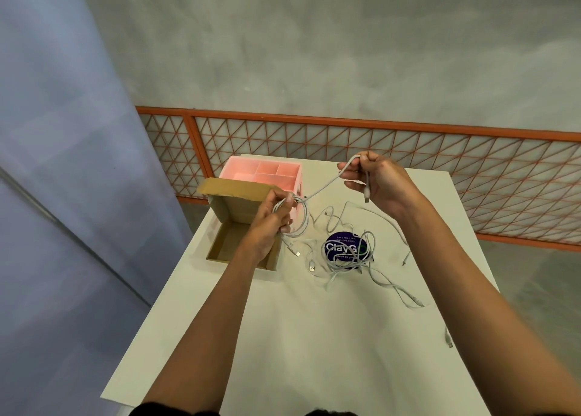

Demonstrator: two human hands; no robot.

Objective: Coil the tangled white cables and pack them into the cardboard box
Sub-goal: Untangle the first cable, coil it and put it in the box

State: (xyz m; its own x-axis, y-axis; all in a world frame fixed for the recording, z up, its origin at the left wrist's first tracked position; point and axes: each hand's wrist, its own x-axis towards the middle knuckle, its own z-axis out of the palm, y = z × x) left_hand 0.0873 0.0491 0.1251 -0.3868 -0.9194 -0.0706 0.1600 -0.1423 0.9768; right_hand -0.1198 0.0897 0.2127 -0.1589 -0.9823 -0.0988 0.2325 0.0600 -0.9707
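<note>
My left hand [273, 219] grips a coil of white cable [298, 219] just above the open cardboard box [220, 249] at the table's left edge. The same cable runs taut up to my right hand [375, 181], which pinches it near its free end, and the plug [367, 193] dangles below my fingers. A tangle of several white cables [352, 258] lies on the table to the right of the box, with loose ends spreading toward the right edge.
A pink compartment organiser [261, 171] stands behind the box. A round dark blue sticker [341, 247] lies under the tangle. The white table [314, 337] is bordered by an orange lattice railing [408, 145] behind and a drop on the left.
</note>
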